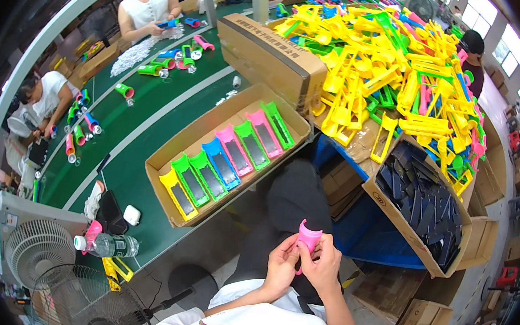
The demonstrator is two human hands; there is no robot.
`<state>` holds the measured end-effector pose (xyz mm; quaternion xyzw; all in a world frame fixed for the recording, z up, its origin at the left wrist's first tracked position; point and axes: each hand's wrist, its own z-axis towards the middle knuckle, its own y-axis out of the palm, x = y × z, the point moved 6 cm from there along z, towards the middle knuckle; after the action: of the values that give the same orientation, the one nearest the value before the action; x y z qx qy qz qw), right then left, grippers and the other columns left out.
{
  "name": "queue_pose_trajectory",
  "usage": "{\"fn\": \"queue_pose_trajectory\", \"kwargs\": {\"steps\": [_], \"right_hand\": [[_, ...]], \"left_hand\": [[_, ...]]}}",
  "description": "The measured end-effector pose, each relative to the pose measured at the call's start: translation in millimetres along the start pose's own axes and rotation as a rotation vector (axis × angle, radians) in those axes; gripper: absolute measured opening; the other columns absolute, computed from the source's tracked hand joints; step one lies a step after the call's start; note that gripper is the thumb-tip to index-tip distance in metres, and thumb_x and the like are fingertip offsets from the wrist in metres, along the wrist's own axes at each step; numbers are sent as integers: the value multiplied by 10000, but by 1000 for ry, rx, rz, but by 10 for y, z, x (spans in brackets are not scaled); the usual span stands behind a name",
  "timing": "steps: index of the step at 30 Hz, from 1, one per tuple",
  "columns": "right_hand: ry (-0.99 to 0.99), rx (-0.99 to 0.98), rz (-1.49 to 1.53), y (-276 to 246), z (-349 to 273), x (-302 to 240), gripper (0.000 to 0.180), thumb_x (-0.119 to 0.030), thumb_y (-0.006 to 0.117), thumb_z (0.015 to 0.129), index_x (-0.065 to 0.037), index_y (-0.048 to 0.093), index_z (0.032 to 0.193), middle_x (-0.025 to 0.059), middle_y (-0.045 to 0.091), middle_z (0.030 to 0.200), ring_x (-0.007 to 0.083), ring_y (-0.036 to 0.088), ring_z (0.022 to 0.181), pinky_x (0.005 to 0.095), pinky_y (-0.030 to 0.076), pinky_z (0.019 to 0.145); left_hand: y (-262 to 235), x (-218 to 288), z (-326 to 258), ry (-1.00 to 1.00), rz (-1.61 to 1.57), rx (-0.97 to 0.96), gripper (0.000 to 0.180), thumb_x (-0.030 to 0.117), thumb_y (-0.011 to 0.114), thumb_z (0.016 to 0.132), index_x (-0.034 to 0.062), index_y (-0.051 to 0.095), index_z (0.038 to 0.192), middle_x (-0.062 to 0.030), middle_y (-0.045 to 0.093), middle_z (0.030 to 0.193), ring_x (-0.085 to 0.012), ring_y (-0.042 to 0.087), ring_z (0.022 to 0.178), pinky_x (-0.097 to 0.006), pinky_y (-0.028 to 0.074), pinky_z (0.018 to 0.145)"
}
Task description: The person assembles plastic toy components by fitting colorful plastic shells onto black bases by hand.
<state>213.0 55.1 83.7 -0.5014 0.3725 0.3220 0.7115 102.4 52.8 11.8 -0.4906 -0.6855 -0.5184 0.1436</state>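
Note:
Both my hands hold one pink plastic frame piece (308, 238) upright above my lap. My left hand (280, 265) grips its left side and my right hand (324, 264) wraps its right side and lower end. In front of me lies a shallow cardboard tray (158, 165) with a row of assembled flat pieces in yellow, green, blue and pink, each with a dark insert. A cardboard box of black flat inserts (424, 205) stands to my right. Behind it is a big heap of yellow, green, pink and blue plastic frames (392, 69).
A green conveyor table (134, 120) runs to the far left, with colourful toy parts on it and two people seated alongside. A closed carton (263, 51), a water bottle (107, 245), a white case (132, 215) and a fan (36, 248) are near me. Cartons stand on the floor at right.

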Motion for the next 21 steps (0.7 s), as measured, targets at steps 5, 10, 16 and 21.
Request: {"fn": "queue_pose_trajectory", "kwargs": {"steps": [5,10,16,21], "right_hand": [[-37,3,64,7,68,-31,301,-149,795,934,-1,596,1105,145,729,895,240,746,740,327,587,640],[129,-154,293,66,107,81,406,-117,791,934,5,564,1247,130,737,1034,204,735,892,329,613,753],[143,-504,231,170,-21,-21,257,-146,873,868,-1,693,979,47,720,853,87,660,756,245,537,638],[255,-572,269,321,-159,86,245,-130,901,829,3,701,878,-1,687,737,18,585,627,220,478,569]], "left_hand": [[-109,46,-4,382,114,28,370,75,590,1089,-38,552,1439,-98,695,1279,-140,660,1159,-285,519,1022],[-221,119,13,298,127,-86,407,57,633,1062,-11,532,1451,-82,668,1299,-129,629,1188,-277,490,1042],[-425,381,15,292,-56,-113,454,70,664,1049,28,459,1453,-89,662,1270,-149,634,1199,-302,499,1044],[-580,353,-32,74,64,-327,444,22,719,997,49,498,1382,-64,670,1260,-143,674,1126,-322,539,1010]]}}
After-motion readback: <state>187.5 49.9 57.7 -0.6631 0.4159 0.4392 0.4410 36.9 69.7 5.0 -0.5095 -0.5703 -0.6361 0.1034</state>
